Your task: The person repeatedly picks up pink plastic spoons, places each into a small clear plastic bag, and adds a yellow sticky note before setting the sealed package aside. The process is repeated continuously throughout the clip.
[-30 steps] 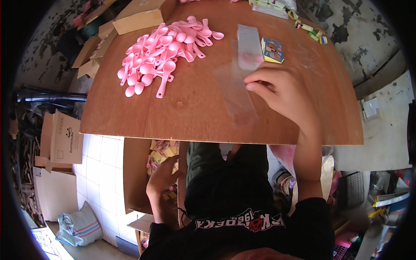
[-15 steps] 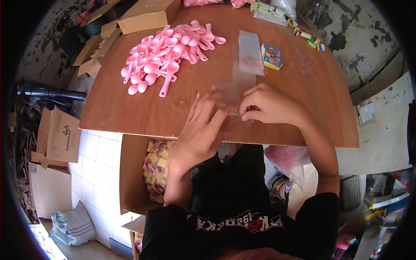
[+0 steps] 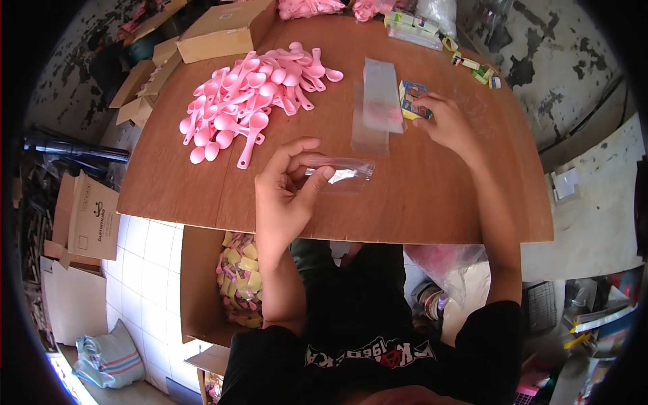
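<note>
Between thumb and fingers, my left hand [image 3: 290, 182] pinches a clear plastic bag [image 3: 349, 174] just above the near part of the wooden table [image 3: 418, 196]. My right hand [image 3: 442, 121] reaches over a stack of small blue and yellow printed cards [image 3: 409, 101], its fingertips at the stack's right side. Whether they grip a card is hard to make out. Just left of the cards lies a pile of flat clear plastic bags [image 3: 380, 88]. A heap of pink plastic spoons [image 3: 253, 94] covers the table's left half.
A cardboard box [image 3: 226, 30] sits at the table's far left edge, near pink bundles [image 3: 310, 7]. Tape rolls [image 3: 476, 67] lie far right. Below the front edge, an open carton [image 3: 202, 283] holds many small yellow and pink packets [image 3: 239, 277]. A white sack [image 3: 111, 358] rests on the floor.
My right hand has left the bag near my left hand and moved forward and right to the cards. The bag is now held by my left hand alone.
</note>
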